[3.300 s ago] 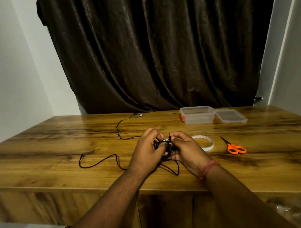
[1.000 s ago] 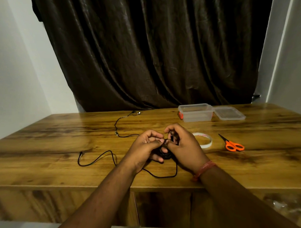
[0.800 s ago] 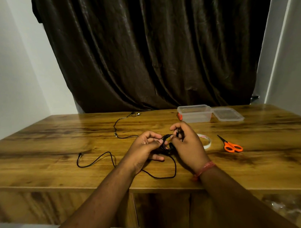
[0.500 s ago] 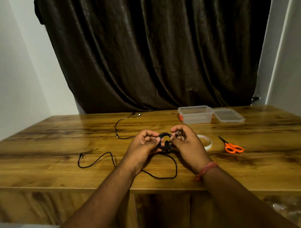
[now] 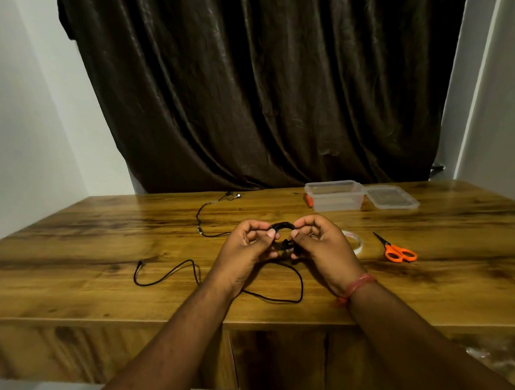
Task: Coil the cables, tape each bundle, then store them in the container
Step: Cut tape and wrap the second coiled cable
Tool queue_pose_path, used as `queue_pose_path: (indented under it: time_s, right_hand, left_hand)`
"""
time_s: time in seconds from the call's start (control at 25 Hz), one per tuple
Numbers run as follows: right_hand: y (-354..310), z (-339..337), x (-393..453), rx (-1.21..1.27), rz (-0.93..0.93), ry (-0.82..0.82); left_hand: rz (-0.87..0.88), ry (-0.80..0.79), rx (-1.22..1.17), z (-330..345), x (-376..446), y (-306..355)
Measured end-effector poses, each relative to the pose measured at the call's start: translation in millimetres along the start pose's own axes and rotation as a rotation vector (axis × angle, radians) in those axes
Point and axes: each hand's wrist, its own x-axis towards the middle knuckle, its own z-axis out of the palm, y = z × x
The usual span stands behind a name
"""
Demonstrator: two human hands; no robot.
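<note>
Both hands meet above the middle of the counter (image 5: 77, 259) with a small black coil (image 5: 282, 226) of cable (image 5: 271, 296) between them. The left hand (image 5: 243, 253) pinches the coil's left side with curled fingers; the right hand (image 5: 322, 248) pinches its right side the same way, so each grip is closed on the coil. The uncoiled tail drops from under the hands, loops toward the near edge and runs left across the wood. A second cable (image 5: 199, 223) lies farther back. The tape roll (image 5: 355, 242) sits just right of the right hand; red print on it is too small to read.
</note>
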Motion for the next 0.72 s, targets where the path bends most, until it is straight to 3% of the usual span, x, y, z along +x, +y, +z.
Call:
queue_pose_path:
  time_s: [0.52, 0.72]
  right_hand:
    - [4.8, -0.6, 2.5, 0.08, 0.052, 0.068]
    - [3.3, -0.2, 2.0, -0.027, 0.015, 0.048]
  left_hand:
    - [0.024, -0.111, 0.17, 8.0, -5.5, -2.1]
    - [0.011, -0.037, 0.164, 9.3, -5.2, 0.2]
